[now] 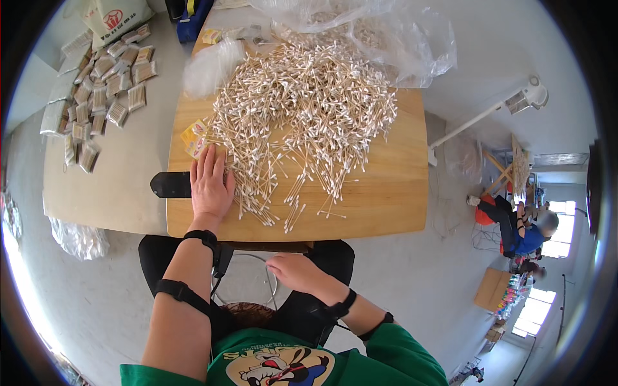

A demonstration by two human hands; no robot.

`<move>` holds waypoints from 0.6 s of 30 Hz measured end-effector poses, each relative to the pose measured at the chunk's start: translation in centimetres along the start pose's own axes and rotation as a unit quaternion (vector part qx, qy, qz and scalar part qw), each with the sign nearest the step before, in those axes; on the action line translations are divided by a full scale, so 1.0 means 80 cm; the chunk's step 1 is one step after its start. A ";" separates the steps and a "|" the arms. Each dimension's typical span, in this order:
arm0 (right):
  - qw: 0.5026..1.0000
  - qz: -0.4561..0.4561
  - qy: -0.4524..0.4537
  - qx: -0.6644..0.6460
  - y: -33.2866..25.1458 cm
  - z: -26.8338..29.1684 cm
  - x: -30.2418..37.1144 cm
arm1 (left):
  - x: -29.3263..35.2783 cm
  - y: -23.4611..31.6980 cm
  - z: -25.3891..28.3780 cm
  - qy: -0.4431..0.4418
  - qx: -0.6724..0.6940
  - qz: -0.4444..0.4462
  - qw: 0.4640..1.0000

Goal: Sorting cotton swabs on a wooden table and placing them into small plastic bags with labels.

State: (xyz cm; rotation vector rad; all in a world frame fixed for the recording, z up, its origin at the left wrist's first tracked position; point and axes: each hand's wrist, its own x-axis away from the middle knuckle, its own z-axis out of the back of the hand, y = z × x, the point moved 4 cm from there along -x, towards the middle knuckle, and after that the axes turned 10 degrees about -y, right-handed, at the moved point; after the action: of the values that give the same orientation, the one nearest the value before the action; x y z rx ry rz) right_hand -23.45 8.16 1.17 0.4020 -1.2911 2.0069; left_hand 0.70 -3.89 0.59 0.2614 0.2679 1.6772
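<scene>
A broad heap of white-tipped cotton swabs covers much of the wooden board, with loose swabs spreading toward its near edge. My left hand lies flat at the board's left side, fingers stretched out beside the heap. Next to its fingertips is a yellow printed card. A flat black object sticks out past the board's left edge, partly behind this hand. Over my lap, short of the board, my right hand is closed with its fingers curled under; nothing shows sticking out of it.
Many small clear packs of swabs lie on the grey table at left, near a white sack. Clear plastic bags and a large plastic sheet border the heap. A white lamp arm stands right; another person sits beyond.
</scene>
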 end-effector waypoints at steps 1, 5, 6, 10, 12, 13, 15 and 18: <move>0.994 0.050 0.089 -0.042 -0.013 0.026 0.015 | 0.001 -0.001 0.005 0.011 -0.005 -0.006 1.000; 0.918 -0.093 0.373 0.102 0.006 0.109 0.063 | -0.002 0.004 0.004 0.028 0.001 -0.016 0.999; 0.879 -0.158 0.420 0.164 0.017 0.120 0.071 | -0.001 0.006 0.003 0.025 0.007 -0.013 1.000; 0.879 -0.202 0.408 0.142 0.072 0.149 0.065 | -0.001 0.006 0.002 0.018 0.001 -0.014 1.000; 0.874 -0.151 0.423 0.184 0.079 0.170 0.054 | -0.002 0.005 0.000 0.015 0.003 -0.013 1.000; 0.875 -0.150 0.422 0.183 0.085 0.185 0.048 | -0.002 0.005 -0.001 0.014 0.001 -0.012 1.000; 0.873 -0.080 0.431 0.215 0.084 0.214 0.035 | -0.003 0.008 -0.001 0.017 0.006 -0.018 1.000; 0.891 -0.009 0.370 0.265 0.061 0.242 0.002 | 0.001 0.000 0.002 0.020 -0.003 -0.012 1.000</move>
State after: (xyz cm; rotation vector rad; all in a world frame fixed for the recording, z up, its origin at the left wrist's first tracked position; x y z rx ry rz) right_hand -29.10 -10.17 6.82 -0.1238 -0.2635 2.1544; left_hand 0.71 -3.85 0.75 0.2193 0.2956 1.6602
